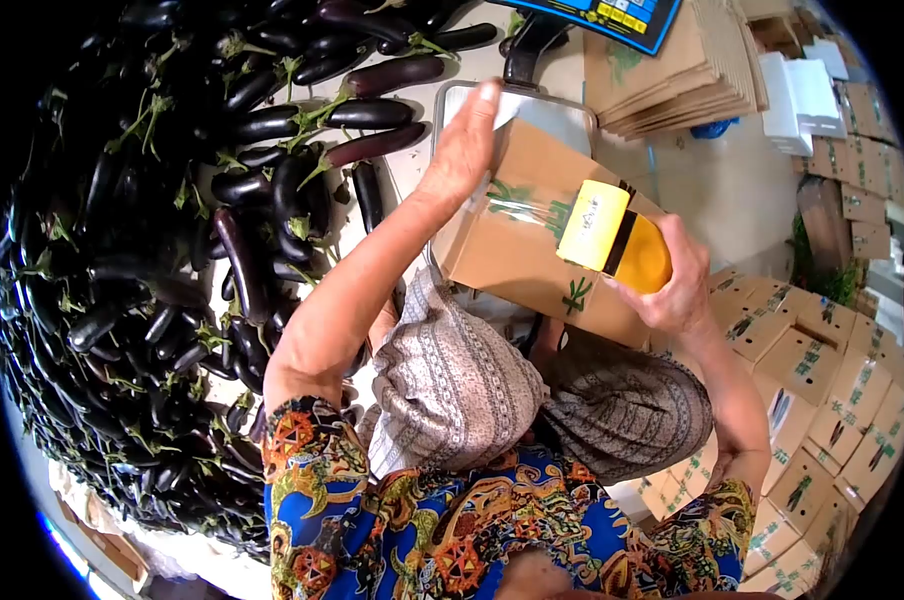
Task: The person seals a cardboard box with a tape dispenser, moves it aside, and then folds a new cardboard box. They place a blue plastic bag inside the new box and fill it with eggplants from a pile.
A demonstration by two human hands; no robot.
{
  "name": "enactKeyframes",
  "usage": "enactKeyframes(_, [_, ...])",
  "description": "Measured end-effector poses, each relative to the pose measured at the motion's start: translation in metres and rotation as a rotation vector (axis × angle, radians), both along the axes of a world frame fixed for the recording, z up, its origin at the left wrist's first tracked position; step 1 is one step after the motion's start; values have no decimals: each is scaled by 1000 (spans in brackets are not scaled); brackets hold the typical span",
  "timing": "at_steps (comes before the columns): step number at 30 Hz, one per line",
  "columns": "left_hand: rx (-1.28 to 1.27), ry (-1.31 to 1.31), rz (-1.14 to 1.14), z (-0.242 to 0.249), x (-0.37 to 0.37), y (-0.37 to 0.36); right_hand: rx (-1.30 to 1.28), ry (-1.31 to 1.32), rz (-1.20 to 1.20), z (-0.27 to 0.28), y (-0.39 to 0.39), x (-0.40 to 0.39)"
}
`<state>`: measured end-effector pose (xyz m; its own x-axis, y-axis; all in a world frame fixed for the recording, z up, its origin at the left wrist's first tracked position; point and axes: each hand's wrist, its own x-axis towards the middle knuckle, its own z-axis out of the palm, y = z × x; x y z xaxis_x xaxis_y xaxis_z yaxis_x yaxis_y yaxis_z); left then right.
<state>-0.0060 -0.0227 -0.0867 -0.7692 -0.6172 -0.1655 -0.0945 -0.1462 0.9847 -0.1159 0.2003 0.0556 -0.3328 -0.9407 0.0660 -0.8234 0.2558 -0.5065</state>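
Observation:
A brown cardboard box (532, 250) with green print lies tilted over my knees, its far end over a metal-rimmed scale platform (562, 115). My left hand (462, 150) grips the box's left edge, thumb raised; its other fingers are mostly hidden. On the right, my right hand (677, 280) is wrapped round a yellow tape dispenser (642, 255), which sits against the top face of the box. A shiny strip, apparently clear tape, shows on the cardboard left of the dispenser.
Heaped eggplants (172, 300) cover the left side, some close to my left forearm. Flattened cardboard (672, 70) is stacked at the far right, beside the scale's post (524, 60) and blue-edged display (622, 20). Closed printed boxes (802, 370) stand at the right.

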Motion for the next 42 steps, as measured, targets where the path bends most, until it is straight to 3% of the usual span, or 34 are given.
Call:
enactKeyframes(1, [69,6,29,18,2,-1,3,-5,-6,0,1,-1])
enactKeyframes(3, [-256,3,-7,27,-3,14,-8,-2,14,-1,0,-1])
enactKeyframes(6, [-491,-123,-100,26,-6,24,-57,16,51,1,-3,-3])
enactKeyframes(10, [-545,-148,-70,24,-10,25,-52,25,58,4,-2,-6])
enactKeyframes(14, [-667,-408,-140,28,-10,24,-50,-36,50,18,12,-13])
enactKeyframes(17, [-757,-672,-208,41,-13,26,68,156,86,29,58,-30])
enactKeyframes(26, [-894,-538,-187,18,-7,12,163,180,-109,-17,194,-72])
enactKeyframes(32, [-945,-533,-190,22,-7,13,130,102,-109,-50,201,-79])
enactKeyframes(35, [-820,-548,-162,30,-8,17,114,-14,-139,-73,200,-79])
enactKeyframes(37, [-1026,-467,-169,24,-3,11,122,-136,-215,-86,200,-72])
enactKeyframes(42, [-867,-525,-195,36,-10,15,-7,-164,-241,-131,208,-45])
